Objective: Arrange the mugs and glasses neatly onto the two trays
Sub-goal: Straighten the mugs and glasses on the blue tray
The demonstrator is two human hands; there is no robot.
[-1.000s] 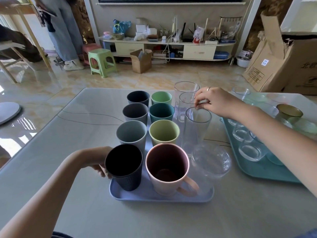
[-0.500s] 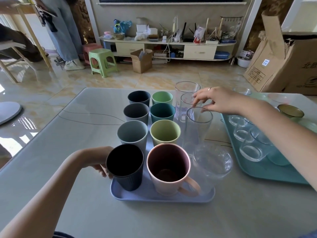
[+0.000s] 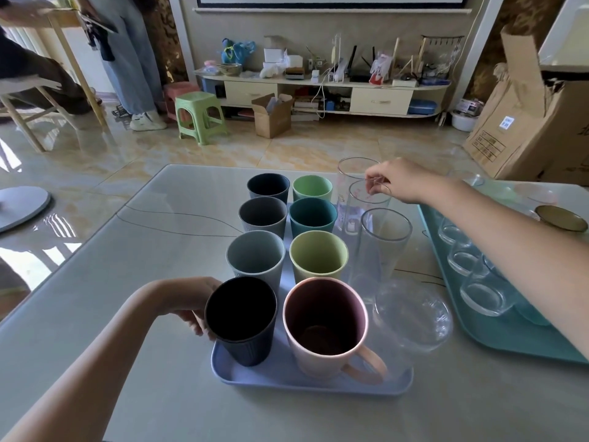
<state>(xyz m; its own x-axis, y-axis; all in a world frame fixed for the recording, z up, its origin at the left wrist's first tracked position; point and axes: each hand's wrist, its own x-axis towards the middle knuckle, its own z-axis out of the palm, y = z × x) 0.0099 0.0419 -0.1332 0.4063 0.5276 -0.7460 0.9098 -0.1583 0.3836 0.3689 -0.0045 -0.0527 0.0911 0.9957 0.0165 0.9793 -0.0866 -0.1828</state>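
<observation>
A lilac tray (image 3: 314, 382) holds two rows of coloured cups and a pink mug (image 3: 325, 327) with its handle to the right. My left hand (image 3: 194, 303) grips the near dark cup (image 3: 240, 319) from its left side. A row of clear tall glasses stands along the tray's right side. My right hand (image 3: 403, 180) pinches the rim of the second-farthest tall glass (image 3: 366, 207). A wide clear glass (image 3: 412, 315) stands at the tray's near right. The teal tray (image 3: 497, 336) to the right carries several short clear glasses.
A dark bowl (image 3: 561, 218) and a pale dish (image 3: 537, 193) sit beyond the teal tray. Cardboard boxes (image 3: 526, 122) stand on the floor at right, a green stool (image 3: 200, 118) and a standing person (image 3: 134, 59) at the back left.
My right hand has moved from the rim of the third tall glass back to the rim of the glass behind it. My left hand has stayed on the dark cup.
</observation>
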